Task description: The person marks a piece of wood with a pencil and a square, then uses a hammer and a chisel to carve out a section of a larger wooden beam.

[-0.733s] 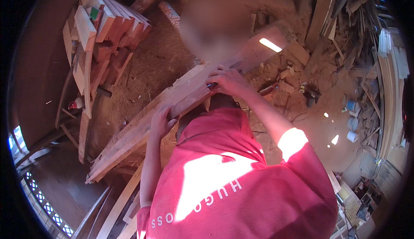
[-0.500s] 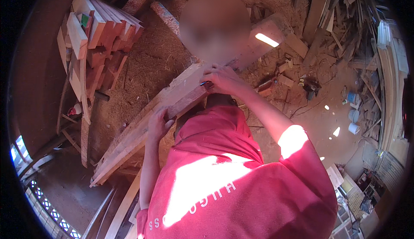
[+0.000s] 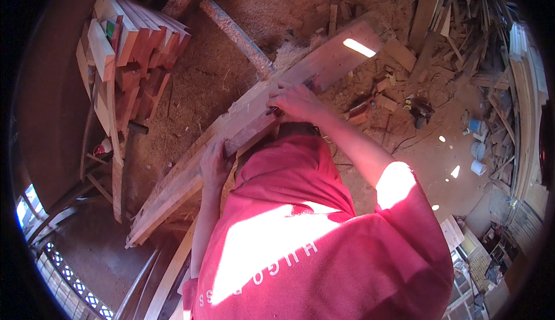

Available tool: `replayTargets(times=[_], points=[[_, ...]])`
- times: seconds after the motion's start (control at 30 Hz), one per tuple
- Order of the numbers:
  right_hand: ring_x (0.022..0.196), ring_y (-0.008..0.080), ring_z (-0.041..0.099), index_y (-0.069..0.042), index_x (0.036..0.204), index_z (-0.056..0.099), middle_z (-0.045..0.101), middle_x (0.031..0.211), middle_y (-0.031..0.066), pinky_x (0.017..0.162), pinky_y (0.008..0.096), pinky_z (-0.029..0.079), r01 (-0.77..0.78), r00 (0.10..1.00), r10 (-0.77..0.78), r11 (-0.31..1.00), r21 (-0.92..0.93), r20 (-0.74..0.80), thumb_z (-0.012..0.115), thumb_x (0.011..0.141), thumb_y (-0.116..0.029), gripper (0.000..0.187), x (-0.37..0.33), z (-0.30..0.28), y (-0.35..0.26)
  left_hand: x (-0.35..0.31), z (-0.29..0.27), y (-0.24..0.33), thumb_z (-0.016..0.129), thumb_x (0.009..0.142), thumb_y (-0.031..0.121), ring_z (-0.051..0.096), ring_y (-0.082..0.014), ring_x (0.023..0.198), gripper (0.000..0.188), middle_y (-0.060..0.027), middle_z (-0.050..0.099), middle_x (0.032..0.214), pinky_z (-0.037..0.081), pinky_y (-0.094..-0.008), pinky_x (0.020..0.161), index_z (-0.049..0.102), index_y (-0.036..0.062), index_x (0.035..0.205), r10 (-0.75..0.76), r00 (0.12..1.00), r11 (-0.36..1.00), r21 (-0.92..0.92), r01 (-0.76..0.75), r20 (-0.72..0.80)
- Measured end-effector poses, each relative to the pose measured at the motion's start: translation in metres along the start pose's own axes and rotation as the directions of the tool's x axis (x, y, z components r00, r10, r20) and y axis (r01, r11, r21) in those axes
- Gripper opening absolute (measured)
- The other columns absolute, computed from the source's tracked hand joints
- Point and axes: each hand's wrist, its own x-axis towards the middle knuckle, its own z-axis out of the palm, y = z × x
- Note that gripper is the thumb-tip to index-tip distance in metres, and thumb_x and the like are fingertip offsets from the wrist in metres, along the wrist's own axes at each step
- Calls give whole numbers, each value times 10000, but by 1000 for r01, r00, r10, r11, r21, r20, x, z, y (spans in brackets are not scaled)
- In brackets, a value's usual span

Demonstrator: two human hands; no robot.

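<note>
A long, thick wooden plank (image 3: pixel 341 60) runs slantwise from lower left to upper right in front of me. Along its near side lies a shorter piece of wood (image 3: pixel 251 135). My left hand (image 3: pixel 216 164) is closed on the left end of this piece, fingers over its top edge. My right hand (image 3: pixel 296 103) is closed near the other end, fingers bent over a small dark object (image 3: pixel 272 111) with a little shine. Only its tip shows, so its kind is unclear.
Stacked cut boards (image 3: pixel 136 37) stand at the far left. A sawdust-covered beam (image 3: pixel 237 34) meets the plank from behind. Offcuts (image 3: pixel 399 54) and a dark power tool (image 3: pixel 418 111) lie on the right, with white tubs (image 3: pixel 477 167) and a long timber stack (image 3: pixel 523 118) beyond.
Both hands stay at the short piece with hardly any shift. The blurred round patch that covered the far part of the plank is gone, leaving the plank and beam visible.
</note>
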Motion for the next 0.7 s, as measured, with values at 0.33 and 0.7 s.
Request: replayTargets(times=[0.33,0.7], points=[[1207,297,562,-158,987,700,655,1127,8,937,469,485,-4,1000,4,1000,1,10,796,720,-221,291,3,-2,0,0,9,-4,795,745,190,646,-347,930,509,-128,650,993,514,-440,761,591,112,1204,27,995,999,-19,-29,-91],[1140,232,591,-200,1052,713,653,1071,-10,902,403,495,51,989,-51,999,-5,-141,794,739,-270,331,-8,18,8,-1,3,-8,800,721,190,637,-335,872,436,-124,630,915,506,-428,727,626,91,1108,29,997,999,-32,-32,-76]])
